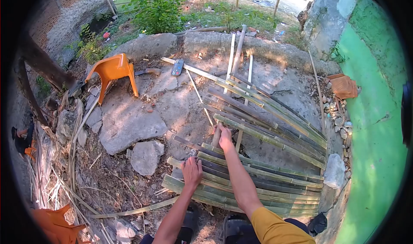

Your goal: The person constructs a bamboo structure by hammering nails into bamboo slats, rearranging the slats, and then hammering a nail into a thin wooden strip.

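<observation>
Split bamboo slats (258,188) lie side by side in front of me, fanning out from the right edge toward the left. My left hand (192,171) rests at their left ends, fingers curled over a bamboo slat (174,162). Farther forward, my right hand (224,136) is closed around a bamboo pole (215,139) that runs beneath the slats; its fingertips are partly hidden. Just ahead of that hand is the end of another greenish slat (241,124). More slats (245,104) lie loosely crossed beyond, over thin light strips (250,67).
An orange plastic chair (114,70) stands at the upper left, near a knife (148,71) and a phone (177,67). Broken concrete slabs (129,125) cover the left ground. A white stone (334,171) sits by the slats' right ends, beside a green wall (374,128). Another orange chair (58,224) is lower left.
</observation>
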The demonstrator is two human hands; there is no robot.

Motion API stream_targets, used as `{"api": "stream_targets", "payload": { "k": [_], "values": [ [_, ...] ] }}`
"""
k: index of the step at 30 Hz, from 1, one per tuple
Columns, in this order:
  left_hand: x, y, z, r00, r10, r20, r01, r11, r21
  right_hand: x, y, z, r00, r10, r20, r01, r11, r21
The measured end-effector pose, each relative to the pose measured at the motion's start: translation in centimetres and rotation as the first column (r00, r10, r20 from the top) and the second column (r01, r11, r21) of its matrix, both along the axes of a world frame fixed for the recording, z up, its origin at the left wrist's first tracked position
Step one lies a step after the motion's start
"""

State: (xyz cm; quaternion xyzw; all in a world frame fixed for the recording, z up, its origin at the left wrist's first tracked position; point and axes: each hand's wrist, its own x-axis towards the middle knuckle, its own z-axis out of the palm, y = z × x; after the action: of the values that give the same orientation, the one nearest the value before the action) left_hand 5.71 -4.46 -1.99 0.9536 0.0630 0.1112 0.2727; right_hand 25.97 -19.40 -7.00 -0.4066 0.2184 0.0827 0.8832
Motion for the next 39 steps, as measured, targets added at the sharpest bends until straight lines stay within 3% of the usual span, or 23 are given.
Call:
{"api": "stream_targets", "payload": {
  "k": [3,4,6,7,8,9,10,11,12,14,15,16,18,19,21,22,24,25,27,30,33,37,39],
  "values": [
    [1.2,-0.5,0.9,0.998,0.049,0.039,-0.047,0.998,-0.048,-0.2,-1.9,0.9,0.972,0.208,-0.11,-0.2,0.976,0.082],
    [2.3,-0.7,2.4,0.998,0.028,0.054,-0.026,0.999,-0.043,-0.4,-2.2,0.2,0.972,0.203,-0.119,-0.195,0.978,0.079],
    [5.7,-1.1,3.9,0.998,-0.004,0.069,0.007,0.999,-0.044,0.0,-3.0,-1.8,0.932,0.277,-0.234,-0.329,0.917,-0.225],
    [7.6,-1.4,4.1,0.993,-0.081,0.087,0.088,0.993,-0.076,-0.4,-3.3,-0.7,0.905,0.312,-0.289,-0.409,0.824,-0.392],
    [9.5,-2.0,4.3,0.982,-0.158,0.108,0.169,0.98,-0.109,-1.1,-4.4,0.4,0.909,0.296,-0.293,-0.397,0.827,-0.398],
    [11.6,-2.6,4.0,0.979,-0.17,0.111,0.183,0.976,-0.117,-1.9,-5.3,3.0,0.921,0.334,-0.2,-0.358,0.529,-0.77],
    [13.6,-3.3,3.2,0.984,-0.172,0.038,0.177,0.963,-0.201,-2.9,-6.2,5.9,0.904,0.405,-0.141,-0.206,0.123,-0.971],
    [15.5,-4.0,2.5,0.983,-0.179,-0.034,0.163,0.945,-0.282,-2.5,-7.2,9.1,0.932,0.333,-0.141,-0.188,0.114,-0.975],
    [17.3,-4.6,2.1,0.982,-0.188,-0.034,0.17,0.942,-0.29,-1.6,-8.7,10.8,0.947,0.321,-0.033,-0.052,0.049,-0.997],
    [20.1,-5.6,1.2,0.936,-0.199,-0.292,0.061,0.905,-0.42,1.3,-12.3,11.6,0.946,0.308,0.099,0.135,-0.098,-0.986],
    [21.0,-6.0,-0.4,0.937,-0.189,-0.294,0.082,0.937,-0.339,3.0,-14.1,10.9,0.946,0.302,0.12,0.179,-0.176,-0.968],
    [21.4,-6.2,-1.6,0.936,-0.185,-0.3,0.076,0.937,-0.34,4.8,-16.1,9.7,0.945,0.306,0.114,0.174,-0.176,-0.969],
    [22.0,-6.5,-2.6,0.926,-0.146,-0.349,0.009,0.931,-0.365,8.3,-19.4,7.0,0.907,0.387,-0.165,-0.115,-0.148,-0.982],
    [21.9,-6.5,-1.7,0.926,-0.14,-0.35,0.005,0.933,-0.361,9.3,-19.8,6.2,0.906,0.391,-0.164,-0.115,-0.145,-0.983],
    [21.3,-6.7,-0.2,0.871,-0.147,-0.469,-0.208,0.755,-0.622,10.6,-20.6,5.1,0.811,0.442,-0.383,-0.328,-0.199,-0.924],
    [21.7,-6.5,-2.5,0.869,-0.147,-0.473,-0.211,0.754,-0.622,10.7,-20.3,6.3,0.809,0.442,-0.387,-0.331,-0.2,-0.922],
    [22.2,-5.6,-6.9,0.902,-0.183,-0.391,-0.167,0.688,-0.706,10.0,-19.8,8.8,0.698,0.494,-0.518,-0.521,-0.146,-0.841],
    [22.1,-5.1,-6.3,0.902,-0.178,-0.394,-0.171,0.69,-0.704,9.5,-19.3,8.8,0.695,0.499,-0.518,-0.522,-0.145,-0.841],
    [21.7,-5.0,-5.4,0.86,-0.314,-0.403,-0.261,0.408,-0.875,7.8,-19.3,8.6,0.774,0.531,-0.345,-0.315,-0.149,-0.937],
    [21.2,-5.5,-4.7,0.873,-0.216,-0.438,-0.368,0.3,-0.88,7.7,-19.1,7.9,0.789,0.526,-0.317,-0.292,-0.133,-0.947],
    [21.9,-5.2,-8.0,0.887,-0.191,-0.421,-0.319,0.408,-0.856,7.2,-19.0,8.2,0.782,0.526,-0.334,-0.303,-0.148,-0.941],
    [21.3,-5.8,-7.8,0.9,-0.156,-0.407,-0.329,0.368,-0.87,7.0,-18.7,7.4,0.791,0.53,-0.306,-0.271,-0.145,-0.952],
    [21.5,-6.0,-8.2,0.905,-0.137,-0.402,-0.294,0.482,-0.825,7.3,-18.8,7.6,0.766,0.51,-0.391,-0.35,-0.18,-0.919]
  ]
}}
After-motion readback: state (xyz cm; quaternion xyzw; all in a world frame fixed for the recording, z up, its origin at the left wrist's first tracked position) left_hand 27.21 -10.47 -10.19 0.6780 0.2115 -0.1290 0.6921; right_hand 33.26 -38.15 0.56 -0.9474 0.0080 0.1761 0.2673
